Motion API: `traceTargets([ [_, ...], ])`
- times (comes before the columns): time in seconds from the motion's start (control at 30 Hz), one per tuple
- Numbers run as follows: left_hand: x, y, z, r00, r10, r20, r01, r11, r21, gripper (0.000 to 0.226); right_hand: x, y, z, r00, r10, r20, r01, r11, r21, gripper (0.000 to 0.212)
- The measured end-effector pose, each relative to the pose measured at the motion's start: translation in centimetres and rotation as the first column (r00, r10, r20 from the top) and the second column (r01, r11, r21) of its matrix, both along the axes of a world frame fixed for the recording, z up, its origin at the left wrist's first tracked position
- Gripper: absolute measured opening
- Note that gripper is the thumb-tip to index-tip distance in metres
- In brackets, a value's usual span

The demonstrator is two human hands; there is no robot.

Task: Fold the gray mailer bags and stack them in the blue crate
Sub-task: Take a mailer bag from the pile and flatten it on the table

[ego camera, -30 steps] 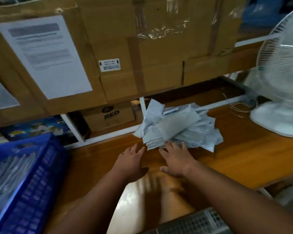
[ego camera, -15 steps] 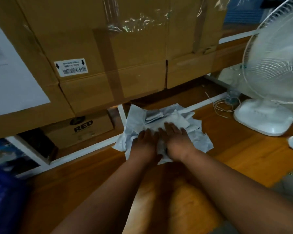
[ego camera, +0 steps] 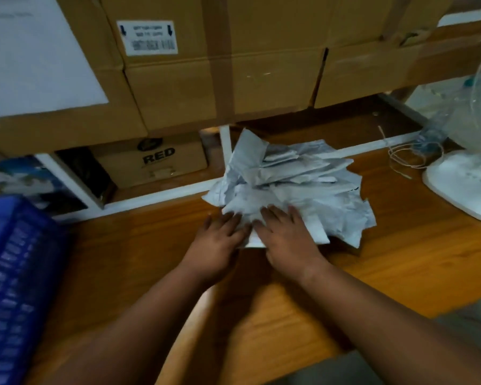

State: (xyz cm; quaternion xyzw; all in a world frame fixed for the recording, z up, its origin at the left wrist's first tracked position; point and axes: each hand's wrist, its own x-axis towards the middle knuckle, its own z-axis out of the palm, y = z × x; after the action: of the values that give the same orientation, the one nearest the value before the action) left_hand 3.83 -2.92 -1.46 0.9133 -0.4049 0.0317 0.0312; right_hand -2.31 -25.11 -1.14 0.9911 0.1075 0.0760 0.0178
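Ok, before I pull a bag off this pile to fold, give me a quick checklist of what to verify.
1. Both hands on the pile: ok. The left hand and right hand lie flat on the near edge of the mailer bags.
2. One bag singled out: not ok. The fingers are straight and pinch nothing.
3. Bare table in front for folding: ok.
4. Crate within reach: ok, at the left edge of the view.
5. Room left in the crate: cannot tell, its inside is out of view.
6. Fan and cord apart from the pile: ok.
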Motion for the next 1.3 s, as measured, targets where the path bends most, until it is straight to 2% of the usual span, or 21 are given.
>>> traceTargets([
  [0.1,-4.4,5.8,-1.8,0.999,0.008,-0.051,-0.006,0.999,0.050,0.059,-3.4,4.0,-2.2,0.989,0.132,-0.067,-0.126,0.989,0.083,0.068],
  [0.27,-12.8,13.3,-4.8,0.985,0.129,-0.118,-0.119,0.989,0.092,0.056,-8.6,10.0,-6.2,0.930,0.342,-0.135,-0.319,0.933,0.163,0.072],
  [0.43,-20.1,17.9,-5.8,0.943,0.296,-0.149,-0.275,0.950,0.147,0.067,-11.7,14.2,-7.7,0.877,0.447,-0.178,-0.413,0.889,0.200,0.075],
  [0.57,-21.4,20.0,-5.0,0.911,0.387,-0.142,-0.357,0.914,0.194,0.067,-12.5,16.7,-7.7,0.854,0.487,-0.185,-0.456,0.870,0.186,0.084],
  [0.63,-20.9,20.8,-5.3,0.895,0.418,-0.157,-0.381,0.898,0.218,0.066,-12.1,17.4,-7.8,0.854,0.487,-0.184,-0.462,0.871,0.165,0.084],
  [0.77,-19.1,21.3,-6.6,0.875,0.440,-0.203,-0.397,0.891,0.220,0.066,-10.5,17.6,-7.6,0.867,0.437,-0.238,-0.423,0.899,0.112,0.071],
  [0.93,-17.4,22.0,-7.2,0.882,0.395,-0.258,-0.353,0.915,0.194,0.072,-10.2,18.0,-7.9,0.867,0.381,-0.320,-0.345,0.924,0.163,0.075],
  [1.0,-17.5,22.3,-7.3,0.904,0.351,-0.245,-0.320,0.934,0.158,0.075,-10.3,18.0,-7.8,0.869,0.370,-0.328,-0.329,0.928,0.173,0.080],
  [1.1,-17.8,22.7,-7.4,0.919,0.315,-0.239,-0.305,0.949,0.077,0.073,-10.7,18.7,-7.4,0.893,0.329,-0.307,-0.281,0.941,0.190,0.074],
  [1.23,-16.1,21.5,-7.3,0.899,0.397,-0.186,-0.422,0.897,-0.127,0.060,-10.3,21.3,-6.9,0.950,0.212,-0.231,-0.166,0.965,0.204,0.067],
  [1.3,-14.8,20.5,-7.5,0.880,0.436,-0.190,-0.465,0.872,-0.153,0.062,-9.6,22.9,-6.9,0.967,0.172,-0.187,-0.133,0.970,0.204,0.065],
])
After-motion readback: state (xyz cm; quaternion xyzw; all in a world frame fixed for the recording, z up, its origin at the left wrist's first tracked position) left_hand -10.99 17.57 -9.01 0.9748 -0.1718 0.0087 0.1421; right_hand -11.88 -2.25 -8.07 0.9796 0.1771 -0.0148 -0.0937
